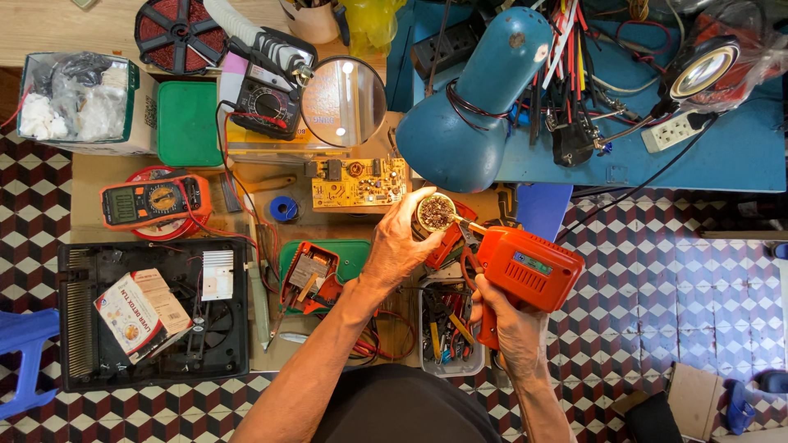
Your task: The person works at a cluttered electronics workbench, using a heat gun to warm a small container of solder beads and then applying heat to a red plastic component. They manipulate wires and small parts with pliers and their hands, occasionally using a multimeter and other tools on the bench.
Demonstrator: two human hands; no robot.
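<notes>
A: Closest in, what is each hand doing?

B: The right hand (513, 324) is clenched round the grip of an orange soldering gun (525, 267). The left hand (402, 242) wraps a small round tin (435, 212) just above it, and the gun's tip dips into the tin.

A: How to do that well?

B: I'd judge: hold the tin level and touch the tip lightly.

A: Further out, counts?

B: Two meters, an orange digital one (152, 199) and a black dial one (264, 105); one yellow circuit board (359, 181); one magnifying glass (342, 101); one blue lamp (474, 102).
</notes>
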